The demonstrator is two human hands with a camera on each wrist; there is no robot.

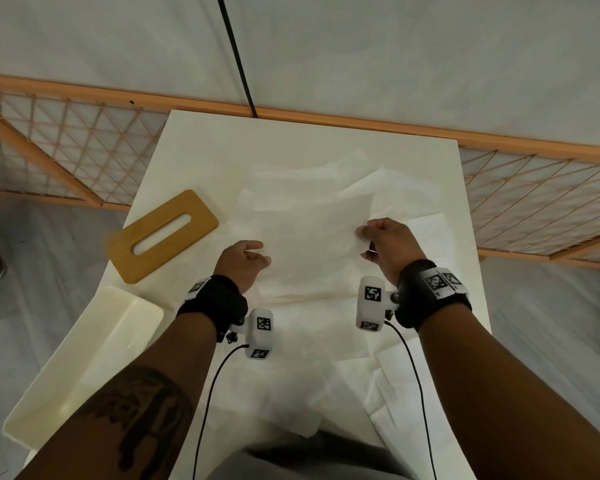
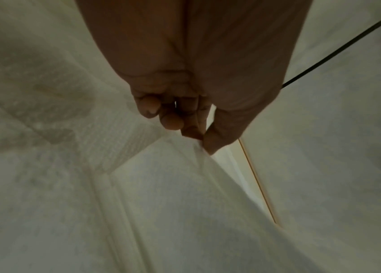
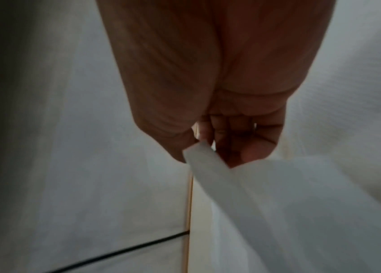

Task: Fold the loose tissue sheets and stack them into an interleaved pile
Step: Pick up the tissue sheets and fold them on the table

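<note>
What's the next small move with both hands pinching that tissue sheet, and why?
Probably carry the pinched edge over to meet the opposite edge and lay it down as a fold. The left hand and right hand each pinch a corner of one tissue sheet, lifted above the loose sheets on the table, not yet folded.

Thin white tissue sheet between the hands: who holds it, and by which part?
Both hands. The left hand pinches the thin white tissue sheet at its left corner; the right hand pinches its right corner, thumb against fingertips.
</note>
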